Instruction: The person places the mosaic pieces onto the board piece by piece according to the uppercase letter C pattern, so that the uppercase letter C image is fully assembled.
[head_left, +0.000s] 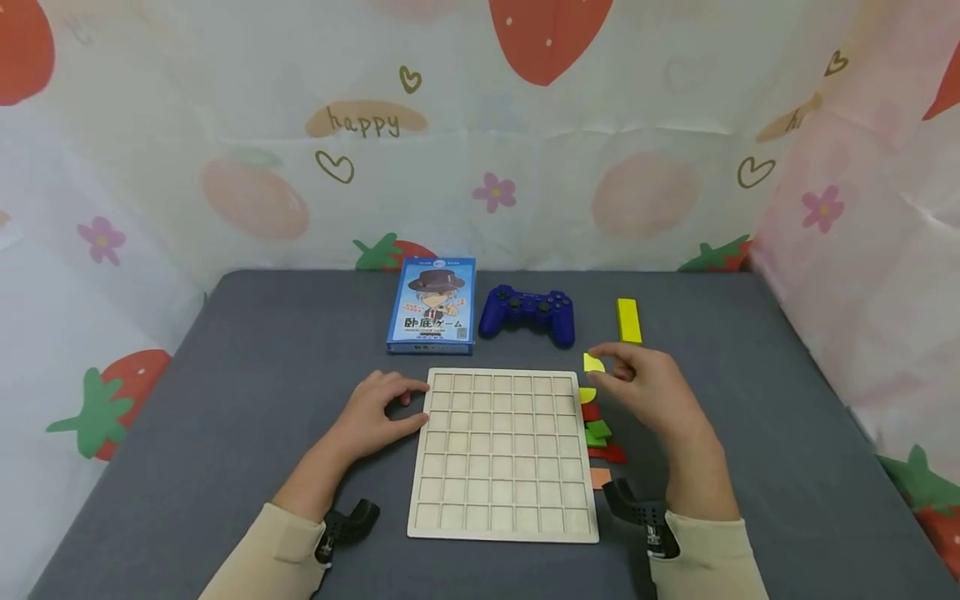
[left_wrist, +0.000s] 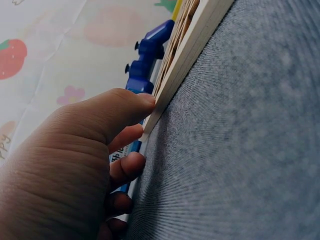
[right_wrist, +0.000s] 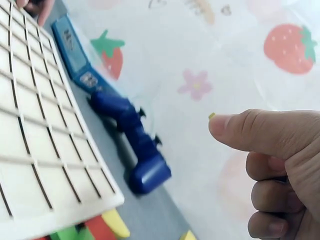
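Note:
A pale wooden grid board point(head_left: 510, 533) lies flat on the table in the head view. At its left edge my left hand point(head_left: 378, 412) touches the side with thumb and forefinger tips, the other fingers loosely bent. Above the board's upper right corner, my right hand point(head_left: 652, 387) pinches a small thin yellow piece point(head_left: 593, 363) with a curved edge between thumb and forefinger. Only a sliver of the yellow piece point(right_wrist: 212, 115) shows past the thumb in the right wrist view. Along the board's right side lie another yellow piece point(head_left: 587, 395), red, green point(head_left: 597, 435) and orange pieces point(head_left: 601, 477).
Behind the board are a blue card-game box point(head_left: 432, 308) and a dark blue game controller point(head_left: 527, 315). A yellow block point(head_left: 628, 319) lies beyond my right hand. The grey table point(head_left: 300, 333) backs onto a printed curtain.

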